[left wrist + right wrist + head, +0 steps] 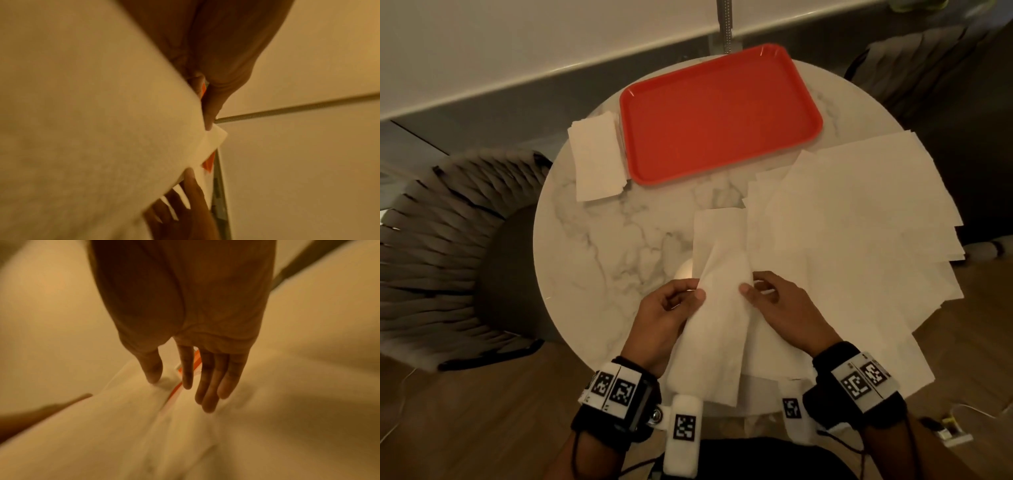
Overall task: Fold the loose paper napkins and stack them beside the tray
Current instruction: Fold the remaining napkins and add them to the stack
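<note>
The napkin in work [717,308] lay at the 6 o'clock edge of the round worktop [599,246], partly folded into a long strip. The left hand [664,318] pinched its left edge between thumb and fingers; the right hand [780,308] pressed its right edge with the thumb, fingers loosely extended. The paper appeared thin, limp and easily torn; it should be held at edges or corners and creased with light pressure. Loose napkins [859,222] lay at 3 o'clock. The folded stack [597,157] sat at 10 o'clock, touching the tray [719,113].
</note>
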`<state>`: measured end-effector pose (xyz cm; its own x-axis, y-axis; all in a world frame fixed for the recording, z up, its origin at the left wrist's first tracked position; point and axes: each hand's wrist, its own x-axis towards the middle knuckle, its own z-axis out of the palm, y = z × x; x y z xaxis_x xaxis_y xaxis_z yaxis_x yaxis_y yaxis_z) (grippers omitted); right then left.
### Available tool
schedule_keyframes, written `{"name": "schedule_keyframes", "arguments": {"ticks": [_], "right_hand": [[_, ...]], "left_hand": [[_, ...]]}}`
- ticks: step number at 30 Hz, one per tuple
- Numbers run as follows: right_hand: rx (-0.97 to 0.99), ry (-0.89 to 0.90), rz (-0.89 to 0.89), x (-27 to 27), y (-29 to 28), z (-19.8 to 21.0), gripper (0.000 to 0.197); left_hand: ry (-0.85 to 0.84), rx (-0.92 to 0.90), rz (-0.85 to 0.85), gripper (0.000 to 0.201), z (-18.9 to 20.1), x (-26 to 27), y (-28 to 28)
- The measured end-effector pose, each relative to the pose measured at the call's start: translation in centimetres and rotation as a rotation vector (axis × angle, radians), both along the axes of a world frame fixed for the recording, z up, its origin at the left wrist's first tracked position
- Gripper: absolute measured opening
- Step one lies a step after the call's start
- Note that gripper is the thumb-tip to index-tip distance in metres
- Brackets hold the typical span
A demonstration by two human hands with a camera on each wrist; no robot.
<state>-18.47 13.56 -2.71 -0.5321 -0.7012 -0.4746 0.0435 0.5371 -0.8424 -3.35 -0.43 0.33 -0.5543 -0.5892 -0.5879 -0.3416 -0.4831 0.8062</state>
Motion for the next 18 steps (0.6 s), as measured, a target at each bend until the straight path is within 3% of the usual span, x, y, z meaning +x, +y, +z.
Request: {"name": "schedule_keyframes", "arguments": {"ticks": [4,6,14,18], "right_hand": [[-0.183,-0.398,-0.192,0.0,-0.5,1.4,0.028],[-0.230,-0.445,-0.242,-0.4,-0.4,1.8,0.021],[-0.191,-0.176,-0.400,-1.1,0.0,0.7,0.012],[-0.229,-0.044,-0.420,-1.1,0.2,1.0,0.021]], "left_hand": [[0.075,0.005,0.114,0.026,0.4,-1.3,0.0],[0.074,-0.015,0.158,0.021,0.0,-1.5,-0.3],[-0.008,-0.070,0.183,0.013,-0.8,-3.2,0.2],[-0.136,-0.357,0.146,0.022,-0.6,-4.3,0.8]]}}
